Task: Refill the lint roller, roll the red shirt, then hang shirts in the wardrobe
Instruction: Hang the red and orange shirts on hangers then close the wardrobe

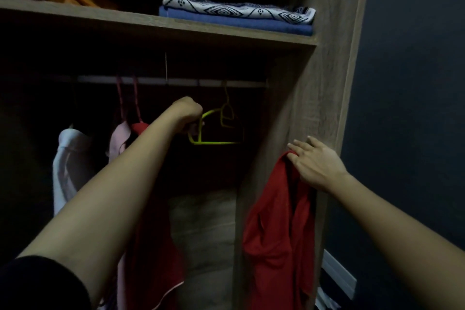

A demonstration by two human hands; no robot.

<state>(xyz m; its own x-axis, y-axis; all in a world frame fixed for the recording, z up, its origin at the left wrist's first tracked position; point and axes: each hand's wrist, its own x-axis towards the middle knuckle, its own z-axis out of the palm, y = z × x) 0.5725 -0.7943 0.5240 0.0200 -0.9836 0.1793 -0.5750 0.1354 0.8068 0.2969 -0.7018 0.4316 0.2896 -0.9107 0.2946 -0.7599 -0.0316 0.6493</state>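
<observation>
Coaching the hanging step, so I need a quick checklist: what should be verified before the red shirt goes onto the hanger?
1. Left hand grips the yellow hanger: ok.
2. Hanger free of the rail: cannot tell, its hook is in the dark.
3. Right hand holds the red shirt up: ok.
4. Firm pinch on the shirt: cannot tell, thumb hidden.
5. Neck opening spread for the hanger: not ok, shirt hangs bunched.
6. Bare stretch of rail to hang on: ok.

- Folded patterned cloth [239, 9] lies on folded blue cloth [236, 24], upper centre.
- Yellow-green hanger [214, 143] sits below metal rail [176, 81], centre.
- Red shirt [274, 221] hangs lower right, before wooden side panel [327, 83].
</observation>
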